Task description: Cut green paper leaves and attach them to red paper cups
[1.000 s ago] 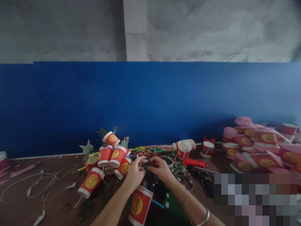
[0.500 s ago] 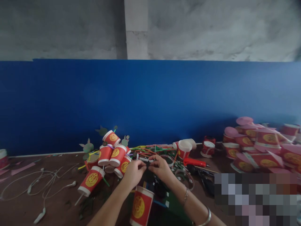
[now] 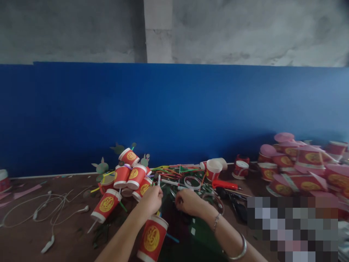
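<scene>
My left hand is closed in the middle of the worktable, its fingertips pressed together; what they hold is hidden. Right below it, a red and white paper cup with a yellow round print leans to one side. My right hand is curled around a pair of scissors, whose metal blade points toward my left hand; the dark handles are mostly covered. A dark green sheet with small white bits lies under my right forearm, and a blue stick sits beside the cup.
Stacked cups with paper rabbits stand to the left, near white earphones. Coloured straws, a tape roll and a red-handled tool lie behind my hands. Pink-trimmed cups pile up at right, before a blue wall.
My hands have moved apart from their close pinch. My right hand has come down onto the scissors and taken hold of them. The front cup has shifted left and tilted.
</scene>
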Action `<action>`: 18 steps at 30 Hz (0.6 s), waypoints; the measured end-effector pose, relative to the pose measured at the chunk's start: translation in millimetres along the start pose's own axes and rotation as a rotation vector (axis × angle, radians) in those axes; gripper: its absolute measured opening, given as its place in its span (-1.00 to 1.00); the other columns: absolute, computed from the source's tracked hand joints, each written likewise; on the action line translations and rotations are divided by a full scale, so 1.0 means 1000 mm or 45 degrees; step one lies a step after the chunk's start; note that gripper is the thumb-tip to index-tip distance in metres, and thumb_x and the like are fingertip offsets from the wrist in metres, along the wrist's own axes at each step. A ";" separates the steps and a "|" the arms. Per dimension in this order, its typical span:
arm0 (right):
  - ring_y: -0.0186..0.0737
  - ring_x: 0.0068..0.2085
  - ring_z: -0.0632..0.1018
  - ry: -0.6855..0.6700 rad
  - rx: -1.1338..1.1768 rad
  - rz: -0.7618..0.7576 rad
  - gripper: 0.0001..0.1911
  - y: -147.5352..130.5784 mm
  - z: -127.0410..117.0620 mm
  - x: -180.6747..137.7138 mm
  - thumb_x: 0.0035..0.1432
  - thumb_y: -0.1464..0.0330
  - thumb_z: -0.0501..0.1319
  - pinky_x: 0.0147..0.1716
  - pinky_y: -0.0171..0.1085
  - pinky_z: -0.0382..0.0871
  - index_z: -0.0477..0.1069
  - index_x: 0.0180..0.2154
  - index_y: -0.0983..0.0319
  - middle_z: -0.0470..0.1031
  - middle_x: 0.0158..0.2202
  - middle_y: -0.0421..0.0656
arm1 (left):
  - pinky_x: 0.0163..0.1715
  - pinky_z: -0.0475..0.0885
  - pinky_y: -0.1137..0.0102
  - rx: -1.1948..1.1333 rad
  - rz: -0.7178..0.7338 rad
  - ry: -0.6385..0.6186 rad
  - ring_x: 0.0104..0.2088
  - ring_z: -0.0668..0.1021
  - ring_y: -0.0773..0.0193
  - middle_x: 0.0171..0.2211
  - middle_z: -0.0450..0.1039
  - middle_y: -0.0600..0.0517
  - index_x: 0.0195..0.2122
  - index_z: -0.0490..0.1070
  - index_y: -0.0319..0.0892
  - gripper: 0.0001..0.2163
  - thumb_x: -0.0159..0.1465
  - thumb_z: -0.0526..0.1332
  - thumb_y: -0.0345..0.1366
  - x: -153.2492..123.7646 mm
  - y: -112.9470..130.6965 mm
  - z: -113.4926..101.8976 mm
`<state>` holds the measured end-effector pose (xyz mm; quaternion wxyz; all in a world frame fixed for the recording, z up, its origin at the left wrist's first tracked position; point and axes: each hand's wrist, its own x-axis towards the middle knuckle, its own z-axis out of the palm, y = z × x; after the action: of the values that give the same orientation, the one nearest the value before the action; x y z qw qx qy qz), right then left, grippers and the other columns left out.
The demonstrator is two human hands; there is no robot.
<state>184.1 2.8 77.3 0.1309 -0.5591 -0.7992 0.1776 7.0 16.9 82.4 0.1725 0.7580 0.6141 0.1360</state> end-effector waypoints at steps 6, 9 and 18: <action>-0.06 -0.28 0.51 -0.058 -0.099 -0.060 -0.75 -0.007 0.012 -0.004 -0.21 0.49 0.20 -0.34 -0.28 0.24 0.55 -0.39 0.23 0.58 -0.40 -0.04 | -0.21 0.29 0.42 0.046 0.018 -0.031 -0.13 0.50 0.17 -0.19 0.51 -0.14 -0.19 0.46 -0.23 -0.76 0.13 0.11 -0.47 0.001 -0.007 0.009; -0.06 -0.22 0.48 -0.052 -0.114 -0.085 -0.71 -0.008 0.016 -0.004 -0.21 0.49 0.18 -0.28 -0.29 0.24 0.52 -0.34 0.26 0.56 -0.36 -0.03 | -0.22 0.30 0.40 0.072 0.008 -0.034 -0.14 0.51 0.14 -0.19 0.51 -0.14 -0.18 0.45 -0.22 -0.76 0.12 0.14 -0.42 0.001 -0.009 0.009; -0.20 -0.35 0.44 0.004 0.100 -0.105 -0.78 -0.004 0.019 0.000 -0.23 0.54 0.14 -0.40 -0.35 0.21 0.48 -0.45 0.27 0.52 -0.43 -0.11 | -0.30 0.30 0.36 0.138 -0.004 -0.046 -0.23 0.53 0.09 -0.32 0.52 -0.12 -0.35 0.47 -0.20 -0.85 0.14 0.14 -0.30 -0.002 -0.006 0.003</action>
<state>173.2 -0.7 61.7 0.1612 -0.5204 -0.8138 0.2026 2.7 15.4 76.9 0.1425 0.7676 0.6186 0.0887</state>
